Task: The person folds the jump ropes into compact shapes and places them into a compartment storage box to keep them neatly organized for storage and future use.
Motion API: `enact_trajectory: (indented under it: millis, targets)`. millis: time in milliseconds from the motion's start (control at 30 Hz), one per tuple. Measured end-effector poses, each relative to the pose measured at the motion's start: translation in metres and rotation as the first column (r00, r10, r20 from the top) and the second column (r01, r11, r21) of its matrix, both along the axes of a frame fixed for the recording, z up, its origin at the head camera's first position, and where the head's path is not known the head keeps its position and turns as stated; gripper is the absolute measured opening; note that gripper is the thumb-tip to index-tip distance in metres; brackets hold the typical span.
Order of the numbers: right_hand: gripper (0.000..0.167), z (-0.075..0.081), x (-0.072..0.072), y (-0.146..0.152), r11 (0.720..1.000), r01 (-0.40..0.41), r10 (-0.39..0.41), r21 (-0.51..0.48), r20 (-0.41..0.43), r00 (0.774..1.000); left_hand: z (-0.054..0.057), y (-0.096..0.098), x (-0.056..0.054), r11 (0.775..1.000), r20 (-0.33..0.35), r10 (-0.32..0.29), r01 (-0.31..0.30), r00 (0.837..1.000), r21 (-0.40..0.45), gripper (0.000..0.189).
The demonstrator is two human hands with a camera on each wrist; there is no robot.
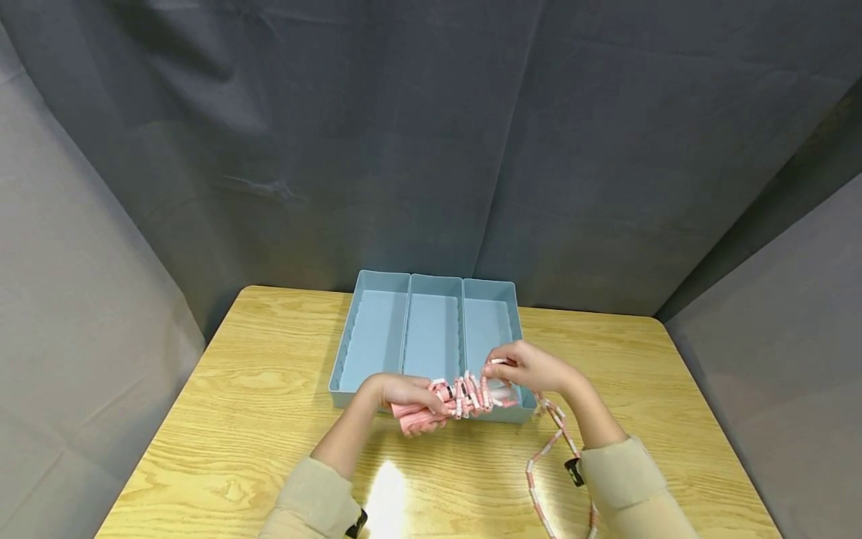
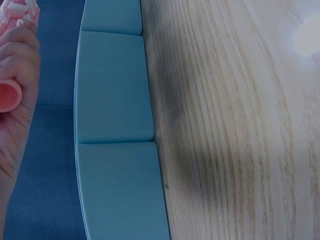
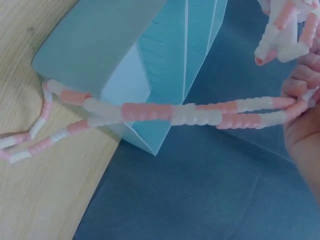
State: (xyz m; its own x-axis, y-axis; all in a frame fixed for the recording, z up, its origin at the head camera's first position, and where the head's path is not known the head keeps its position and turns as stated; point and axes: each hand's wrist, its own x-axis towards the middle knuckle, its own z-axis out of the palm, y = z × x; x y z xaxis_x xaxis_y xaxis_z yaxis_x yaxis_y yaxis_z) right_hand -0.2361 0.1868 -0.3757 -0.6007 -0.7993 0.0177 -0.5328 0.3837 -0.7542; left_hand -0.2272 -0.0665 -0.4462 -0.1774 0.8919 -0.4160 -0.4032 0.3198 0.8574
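Observation:
My left hand [image 1: 404, 391] grips the pink handles [image 1: 416, 421] of a beaded jump rope, held together side by side over the tray's front edge. Pink and white beads [image 1: 474, 397] wrap in several turns round the handles, right of that hand. My right hand [image 1: 532, 367] pinches a doubled stretch of the rope just beyond the turns. From there the loose rope [image 3: 145, 111] runs down past the tray's corner to a long loop on the table's right side. In the left wrist view, one handle's hollow round end [image 2: 10, 95] sticks out of the left fist.
A blue tray [image 1: 341, 400] with three long compartments stands behind and beneath the hands. It rests on a wooden table [image 1: 236, 419]. Dark cloth [image 1: 350, 150] hangs behind the table, and grey panels [image 1: 60, 299] flank it. Black devices [image 1: 573, 471] sit at the sleeve cuffs.

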Motion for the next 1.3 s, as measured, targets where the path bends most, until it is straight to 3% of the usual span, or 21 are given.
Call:
enact_trajectory:
  millis: [533, 933, 1100, 1300]
  targets:
    - [0.014, -0.009, -0.004, 0.002, 0.999, 0.041, -0.040, -0.007, 0.112, 0.993, 0.004, 0.004, 0.006, 0.992, 0.036, -0.092, 0.089, 0.995, 0.089, 0.019]
    - [0.014, -0.021, -0.009, 0.007, 0.998, 0.010, -0.001, -0.056, 0.158, 0.987, 0.004, 0.004, 0.007, 0.986, 0.077, -0.124, 0.114, 0.989, 0.122, 0.018]
    - [0.021, -0.026, -0.011, 0.008, 0.998, -0.019, 0.034, -0.066, 0.234, 0.972, 0.005, 0.003, 0.008, 0.984, 0.072, -0.133, 0.123, 0.988, 0.128, 0.017]
    - [0.024, -0.033, -0.012, 0.011, 0.993, -0.041, 0.076, -0.106, 0.343, 0.936, 0.006, 0.002, 0.008, 0.980, 0.080, -0.143, 0.130, 0.987, 0.149, 0.017]
